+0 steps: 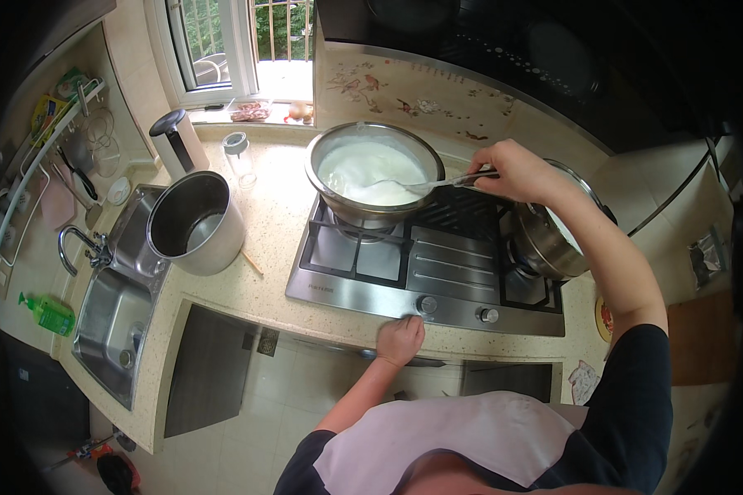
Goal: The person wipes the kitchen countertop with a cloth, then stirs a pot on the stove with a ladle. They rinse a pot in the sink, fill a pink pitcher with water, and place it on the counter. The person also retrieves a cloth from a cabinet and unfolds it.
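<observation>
My right hand [514, 170] grips the dark handle of a metal spoon or ladle [427, 184], whose far end dips into white liquid [371, 173]. That liquid fills much of a wide stainless steel bowl [312, 179] over the left burner of the gas stove [353, 303]. My left hand [401, 340] rests with curled fingers at the counter's front edge, just below the left stove knob [427, 304], and no object shows in it. A steel pot [548, 247] with white contents stands on the right burner, partly hidden behind my right forearm.
Left of the stove stand a deep metal inner pot [223, 247], a glass jar [238, 158] and an electric kettle [182, 145]. A wooden stick [252, 262] lies by the inner pot. Further left are the sink [114, 328] and a green soap bottle [49, 314]. The range hood [501, 68] overhangs the stove.
</observation>
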A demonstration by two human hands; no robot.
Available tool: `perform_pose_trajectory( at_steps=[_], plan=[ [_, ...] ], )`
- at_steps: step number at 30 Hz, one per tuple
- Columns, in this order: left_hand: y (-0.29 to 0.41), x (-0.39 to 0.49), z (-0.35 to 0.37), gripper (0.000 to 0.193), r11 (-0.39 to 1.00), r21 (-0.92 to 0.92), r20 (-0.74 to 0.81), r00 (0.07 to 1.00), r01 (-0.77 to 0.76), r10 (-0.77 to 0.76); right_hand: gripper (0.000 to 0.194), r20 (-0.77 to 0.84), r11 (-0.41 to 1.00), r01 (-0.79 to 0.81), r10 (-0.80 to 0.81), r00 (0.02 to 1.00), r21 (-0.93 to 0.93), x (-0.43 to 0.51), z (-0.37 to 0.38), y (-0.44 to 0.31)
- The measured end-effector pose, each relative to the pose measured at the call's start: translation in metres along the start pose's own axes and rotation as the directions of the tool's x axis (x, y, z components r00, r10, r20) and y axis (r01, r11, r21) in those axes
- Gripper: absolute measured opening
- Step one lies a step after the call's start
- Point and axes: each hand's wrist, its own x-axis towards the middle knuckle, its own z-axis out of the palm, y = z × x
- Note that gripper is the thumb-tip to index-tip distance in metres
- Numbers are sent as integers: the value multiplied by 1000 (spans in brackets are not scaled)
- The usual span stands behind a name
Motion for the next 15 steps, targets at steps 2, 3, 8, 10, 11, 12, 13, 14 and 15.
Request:
perform_pose_trajectory(
  at_steps=[2,3,8,10,11,12,13,14,15],
  plan=[
    [0,0,0,10,1000,-2,-2,1000,-4,4,18,-16,996,44,-43,999,74,3,8,-2],
    [0,0,-1,10,1000,-4,-7,1000,-7,7,19,-23,992,66,-64,998,112,4,12,-4],
    [1,0,0,10,1000,-16,-5,1000,-5,5,17,-171,979,198,-188,967,44,19,44,-14],
    [0,0,-1,10,1000,-12,-4,1000,-3,3,18,-175,977,207,-213,961,-52,30,54,-16],
    [-1,0,-1,10,1000,-13,-11,1000,-2,2,19,-177,972,211,-226,958,-100,35,61,-17],
    [0,0,-2,10,1000,-17,-19,1000,-3,2,11,-234,959,251,-276,932,-131,39,69,-15],
    [1,0,-3,10,1000,-20,-26,1000,-3,3,11,-226,962,231,-259,939,-143,43,73,-13],
    [1,1,-3,10,1000,-21,-27,1000,-2,1,11,-219,965,211,-242,945,-155,48,76,-11],
    [2,1,-4,10,1000,-22,-27,1000,2,-2,11,-210,967,191,-224,952,-167,52,79,-9]
  ],
)
